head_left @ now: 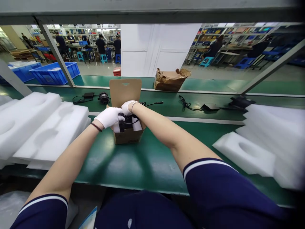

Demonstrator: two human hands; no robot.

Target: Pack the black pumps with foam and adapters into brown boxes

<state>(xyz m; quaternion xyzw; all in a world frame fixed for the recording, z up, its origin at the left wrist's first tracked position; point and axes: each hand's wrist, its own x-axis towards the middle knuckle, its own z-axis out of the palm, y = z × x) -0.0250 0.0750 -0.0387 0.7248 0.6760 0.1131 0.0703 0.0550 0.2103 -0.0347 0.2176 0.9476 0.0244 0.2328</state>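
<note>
An open cardboard box [128,136] stands on the green bench, its lid raised at the back. Inside are white foam [137,124] and a black item [125,124], with a black cable [135,120] looped over them. My left hand [110,117], in a white glove, is at the box's left side with bent fingers on a black part of the contents. At the back of the opening is my gloved right hand [128,107], its fingers mostly hidden. A cable end [157,103] sticks out to the right behind my right forearm.
White foam pieces are stacked at left [54,130] and right [250,152]. Behind the box lie a black motor-like part [104,98] and an adapter [88,95]; more cables [187,104] lie right. A crumpled paper bag [170,80] and blue bins [53,74] stand farther back.
</note>
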